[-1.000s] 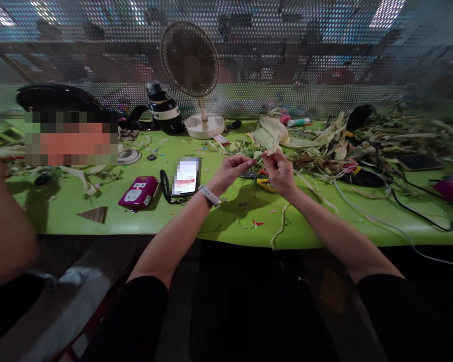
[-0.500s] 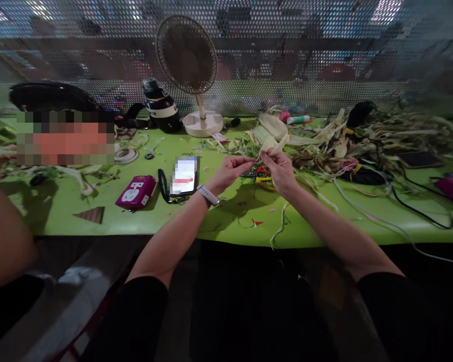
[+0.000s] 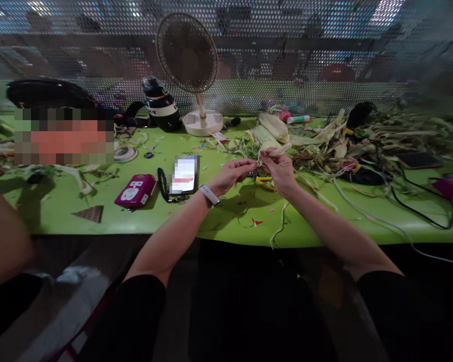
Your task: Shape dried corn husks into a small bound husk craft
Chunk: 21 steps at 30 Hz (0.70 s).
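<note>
My right hand [image 3: 280,171] pinches a pale, dry corn husk strip [image 3: 275,148] above the green table [image 3: 109,218]. My left hand [image 3: 231,174], with a white watch at the wrist, has its fingertips closed on the near end of the same strip. Both hands hover just over scissors with yellow and red handles [image 3: 263,178]. A heap of husks [image 3: 324,138] lies right behind the hands.
A phone [image 3: 184,174] and a magenta box [image 3: 135,190] lie left of my hands. A small fan [image 3: 191,65] and a black bottle [image 3: 161,105] stand at the back by the perforated screen. Cables [image 3: 400,201] run on the right. Another person's arm [image 3: 3,226] is at far left.
Both hands have dropped slightly toward the table, and the husk strip has tilted from upright to nearly level. The left fingers have closed in on its end.
</note>
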Each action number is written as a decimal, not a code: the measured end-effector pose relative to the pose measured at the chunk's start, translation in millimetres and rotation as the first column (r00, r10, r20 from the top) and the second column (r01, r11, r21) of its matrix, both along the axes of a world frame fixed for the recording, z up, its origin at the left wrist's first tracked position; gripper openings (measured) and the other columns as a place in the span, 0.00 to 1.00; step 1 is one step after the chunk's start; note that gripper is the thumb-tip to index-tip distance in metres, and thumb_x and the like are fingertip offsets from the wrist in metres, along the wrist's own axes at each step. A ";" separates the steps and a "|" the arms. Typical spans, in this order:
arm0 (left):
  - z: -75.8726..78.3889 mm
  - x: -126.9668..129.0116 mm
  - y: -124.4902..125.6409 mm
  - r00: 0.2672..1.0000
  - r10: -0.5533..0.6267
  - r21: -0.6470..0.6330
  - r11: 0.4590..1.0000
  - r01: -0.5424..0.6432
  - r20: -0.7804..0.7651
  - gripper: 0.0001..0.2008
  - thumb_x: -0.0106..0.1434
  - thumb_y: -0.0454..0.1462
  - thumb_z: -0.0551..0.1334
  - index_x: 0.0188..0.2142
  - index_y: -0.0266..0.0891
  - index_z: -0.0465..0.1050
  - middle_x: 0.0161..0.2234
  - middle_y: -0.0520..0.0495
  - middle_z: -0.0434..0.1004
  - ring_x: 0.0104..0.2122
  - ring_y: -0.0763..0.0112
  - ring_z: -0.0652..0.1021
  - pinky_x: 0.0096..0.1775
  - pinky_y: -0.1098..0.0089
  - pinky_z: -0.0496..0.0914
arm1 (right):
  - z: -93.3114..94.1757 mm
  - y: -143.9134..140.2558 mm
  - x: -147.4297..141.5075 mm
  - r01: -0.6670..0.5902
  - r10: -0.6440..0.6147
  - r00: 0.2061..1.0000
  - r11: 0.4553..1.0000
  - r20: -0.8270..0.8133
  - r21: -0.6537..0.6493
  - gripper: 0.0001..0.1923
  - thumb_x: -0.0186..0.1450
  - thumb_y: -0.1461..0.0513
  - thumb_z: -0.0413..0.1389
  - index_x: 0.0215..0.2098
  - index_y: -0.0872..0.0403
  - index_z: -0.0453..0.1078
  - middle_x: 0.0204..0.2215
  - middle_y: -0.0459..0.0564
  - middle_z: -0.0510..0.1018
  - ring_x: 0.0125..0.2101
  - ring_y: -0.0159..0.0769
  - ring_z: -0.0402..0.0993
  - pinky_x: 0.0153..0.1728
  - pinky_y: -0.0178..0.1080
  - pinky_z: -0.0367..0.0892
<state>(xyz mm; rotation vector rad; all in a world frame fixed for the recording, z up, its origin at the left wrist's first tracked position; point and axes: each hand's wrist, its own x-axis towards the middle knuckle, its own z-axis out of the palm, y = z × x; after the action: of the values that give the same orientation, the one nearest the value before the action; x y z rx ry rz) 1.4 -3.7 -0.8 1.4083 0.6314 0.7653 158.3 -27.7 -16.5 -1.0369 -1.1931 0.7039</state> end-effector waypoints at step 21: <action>-8.3 3.0 6.1 0.999 0.021 0.120 0.993 -0.015 -0.048 0.14 0.53 0.45 0.71 0.33 0.37 0.80 0.30 0.49 0.78 0.30 0.76 0.71 0.34 0.72 0.65 | 6.8 0.7 11.1 0.030 -0.028 0.999 0.998 0.034 -0.060 0.26 0.55 0.39 0.60 0.28 0.53 0.75 0.22 0.45 0.72 0.25 0.31 0.68 0.26 0.35 0.65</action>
<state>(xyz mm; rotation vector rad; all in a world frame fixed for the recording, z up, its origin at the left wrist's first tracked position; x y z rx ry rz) 4.4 2.4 -9.1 1.5370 0.6456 0.7952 169.3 -27.0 -9.7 -1.1181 -1.1894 0.7061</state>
